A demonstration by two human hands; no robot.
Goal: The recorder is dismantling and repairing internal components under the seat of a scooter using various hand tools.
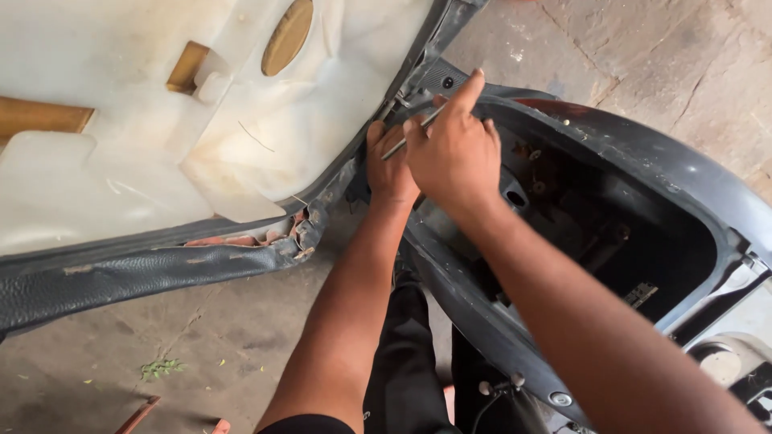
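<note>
right hand (457, 157): closed round a thin metal rod (412, 133), forefinger stretched along it toward the seat hinge (400, 100)
left hand (388, 165): curled tight on the rim of the scooter body (643, 161) just beside the hinge, bracing
seat (161, 137): flipped up, pale underside showing, torn edge
tip: I'd keep the rod square to the hinge and push steady, since a slip probably jabs the left knuckles

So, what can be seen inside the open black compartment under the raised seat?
Inside the black compartment: dark, dusty walls, a round hole and a small metal bracket. The right hand and its forearm cover the near part; the deep floor is too dark to tell.
</note>
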